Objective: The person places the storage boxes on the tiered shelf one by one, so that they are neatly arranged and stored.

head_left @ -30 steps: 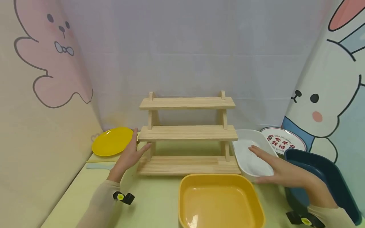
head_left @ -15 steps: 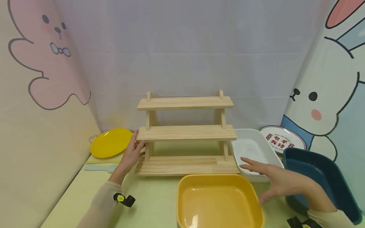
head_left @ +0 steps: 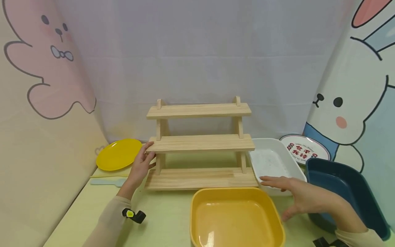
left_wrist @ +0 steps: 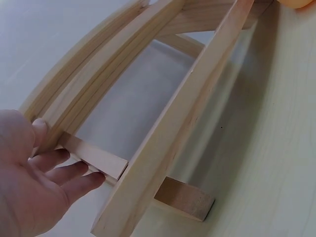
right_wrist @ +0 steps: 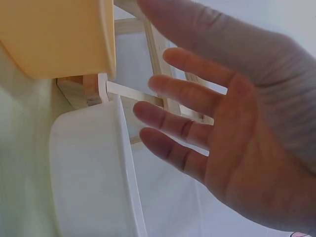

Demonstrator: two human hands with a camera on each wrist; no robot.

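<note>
A three-tier wooden display rack (head_left: 200, 144) of pale boards stands at the back middle. My left hand (head_left: 142, 166) grips the left end of its middle shelf. In the left wrist view the thumb lies at the board's edge, and the other fingers (left_wrist: 74, 173) reach behind it by the side upright. My right hand (head_left: 311, 195) is held with fingers spread and nothing in them, over the front corner of a white tray (head_left: 274, 159). The right wrist view shows its open palm, with the tray's side wall beyond the fingertips.
A yellow tray (head_left: 237, 214) sits in front of the rack. A dark blue basin (head_left: 342, 185) is at right, with an oval plate with red characters (head_left: 303, 149) behind. At left are a yellow plate (head_left: 118, 154) and a pale blue flat-handled utensil (head_left: 108, 181). Printed cloth walls surround the table.
My left hand has closed onto the middle shelf's end. My right hand has drawn back from inside the white tray toward its front edge. The view has shifted slightly.
</note>
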